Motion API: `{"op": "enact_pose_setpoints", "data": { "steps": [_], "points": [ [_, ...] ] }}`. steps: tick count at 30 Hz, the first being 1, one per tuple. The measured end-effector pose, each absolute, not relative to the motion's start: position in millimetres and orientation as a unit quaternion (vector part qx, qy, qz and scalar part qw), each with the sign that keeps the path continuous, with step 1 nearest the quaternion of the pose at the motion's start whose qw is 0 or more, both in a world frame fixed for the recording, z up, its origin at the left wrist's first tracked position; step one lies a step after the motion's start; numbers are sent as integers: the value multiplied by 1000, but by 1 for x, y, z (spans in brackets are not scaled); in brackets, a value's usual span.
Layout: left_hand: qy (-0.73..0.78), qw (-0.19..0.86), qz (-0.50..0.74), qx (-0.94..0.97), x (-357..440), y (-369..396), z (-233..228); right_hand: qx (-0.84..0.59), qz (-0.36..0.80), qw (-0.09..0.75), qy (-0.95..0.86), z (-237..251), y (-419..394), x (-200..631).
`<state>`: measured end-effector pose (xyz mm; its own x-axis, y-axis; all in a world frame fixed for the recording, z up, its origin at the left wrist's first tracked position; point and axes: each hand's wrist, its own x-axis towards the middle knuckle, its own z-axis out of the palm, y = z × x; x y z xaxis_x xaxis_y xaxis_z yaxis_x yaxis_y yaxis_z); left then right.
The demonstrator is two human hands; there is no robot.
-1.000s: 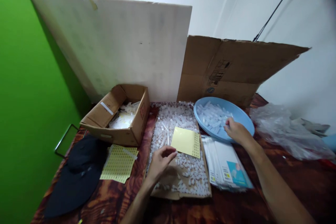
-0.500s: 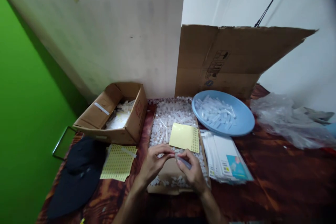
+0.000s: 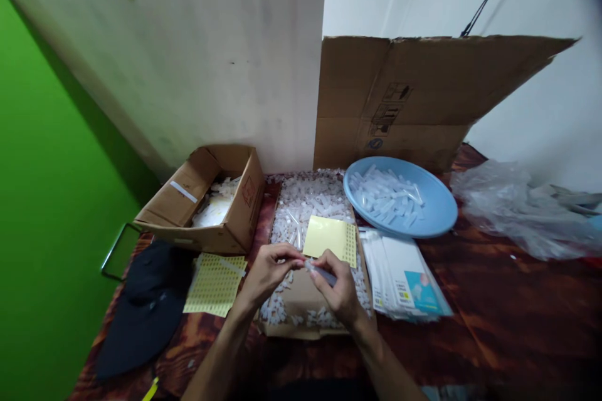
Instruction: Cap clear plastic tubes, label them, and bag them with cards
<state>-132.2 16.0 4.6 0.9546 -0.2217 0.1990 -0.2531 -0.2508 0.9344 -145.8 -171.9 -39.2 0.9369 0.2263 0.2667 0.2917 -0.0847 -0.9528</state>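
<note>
Since a second ago, right hand [image 3: 339,291] has left the blue basin [image 3: 437,216] and joined left hand [image 3: 269,269]. Right grip is closed on a small clear tube [image 3: 321,271]; left fingertips pinch its near end, above the flat cardboard tray [image 3: 301,301].

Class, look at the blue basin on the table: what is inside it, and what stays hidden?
The blue basin holds a loose pile of small clear plastic tubes, heaped toward its left side. The basin's floor under the pile is covered, and whether the tubes hold anything cannot be told.
</note>
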Motion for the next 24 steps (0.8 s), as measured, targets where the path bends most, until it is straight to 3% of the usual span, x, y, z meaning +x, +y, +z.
{"op": "enact_pose_setpoints", "data": {
  "steps": [9,14,19,24],
  "points": [
    [-168,595,87,781,-113,10,29,-751,-79,618,-218,2,-175,-116],
    [-112,368,9,923,-103,28,-12,-802,-98,557,-194,-20,-171,-106],
    [-75,284,-41,955,-122,38,-65,-733,-32,661,-156,-50,-190,-129],
    [-104,314,-19,943,-133,34,-62,-706,-15,700,-102,-62,-193,-151]
  ]
}}
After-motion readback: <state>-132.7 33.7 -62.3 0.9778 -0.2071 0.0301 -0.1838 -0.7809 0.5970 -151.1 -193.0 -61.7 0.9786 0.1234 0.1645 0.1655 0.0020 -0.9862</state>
